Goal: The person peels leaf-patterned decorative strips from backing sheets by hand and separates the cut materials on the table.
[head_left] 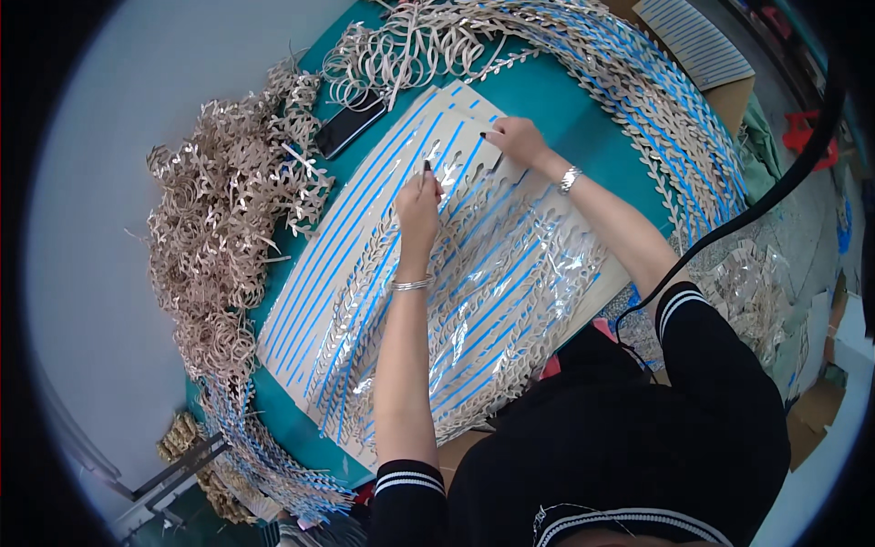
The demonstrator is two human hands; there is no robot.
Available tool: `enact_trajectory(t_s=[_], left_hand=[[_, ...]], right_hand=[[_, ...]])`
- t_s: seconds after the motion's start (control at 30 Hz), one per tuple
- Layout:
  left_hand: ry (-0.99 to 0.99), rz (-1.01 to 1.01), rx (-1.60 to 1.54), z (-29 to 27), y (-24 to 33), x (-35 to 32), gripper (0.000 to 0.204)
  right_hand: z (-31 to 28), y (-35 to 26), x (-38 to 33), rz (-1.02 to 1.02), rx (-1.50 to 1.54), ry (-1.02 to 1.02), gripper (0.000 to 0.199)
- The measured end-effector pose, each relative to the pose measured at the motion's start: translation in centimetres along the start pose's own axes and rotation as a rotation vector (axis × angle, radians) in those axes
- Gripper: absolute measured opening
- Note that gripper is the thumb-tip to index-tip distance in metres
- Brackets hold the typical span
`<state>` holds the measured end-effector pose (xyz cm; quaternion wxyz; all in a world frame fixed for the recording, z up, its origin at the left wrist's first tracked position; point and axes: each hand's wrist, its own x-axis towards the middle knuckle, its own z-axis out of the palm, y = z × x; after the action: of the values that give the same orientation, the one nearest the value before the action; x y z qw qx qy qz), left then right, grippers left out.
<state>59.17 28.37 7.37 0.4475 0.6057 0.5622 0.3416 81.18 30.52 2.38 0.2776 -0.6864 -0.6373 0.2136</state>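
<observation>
A large pale sheet (314,305) with blue stripes lies on the green table. Leaf-shaped cut-out strips (474,273) run along much of it, some under glossy clear film. Over the sheet's upper middle, my left hand (419,208) is closed in a pinch, thumb up; what it holds, if anything, is too small to make out. My right hand (518,143) is closed near the sheet's far right edge, fingertips against the surface at the strips' upper ends. Whatever lies between those fingers is hidden.
A tangled heap of beige leaf strips (214,219) lines the left side. Beside it rests a dark phone (352,126). Curly trimmings (410,55) lie at the back. Bundled blue-and-beige leaf strips (674,137) curve along the right edge. A black cable (729,232) crosses near my right arm.
</observation>
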Motion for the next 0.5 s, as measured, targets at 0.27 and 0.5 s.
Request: enact_trajectory(t_s=[0.27,0.5], left_hand=[[0.134,0.039,0.110,0.7,2.6,-0.1,0.027],[0.211,0.244,0.252,1.1,7.8,-1.8,0.023]], right_hand=[[-3.8,-5.6,-0.5,0.268,0.955,-0.276,0.014],[-6.1,-9.5,-2.7,0.134,1.070,-0.358,0.009]])
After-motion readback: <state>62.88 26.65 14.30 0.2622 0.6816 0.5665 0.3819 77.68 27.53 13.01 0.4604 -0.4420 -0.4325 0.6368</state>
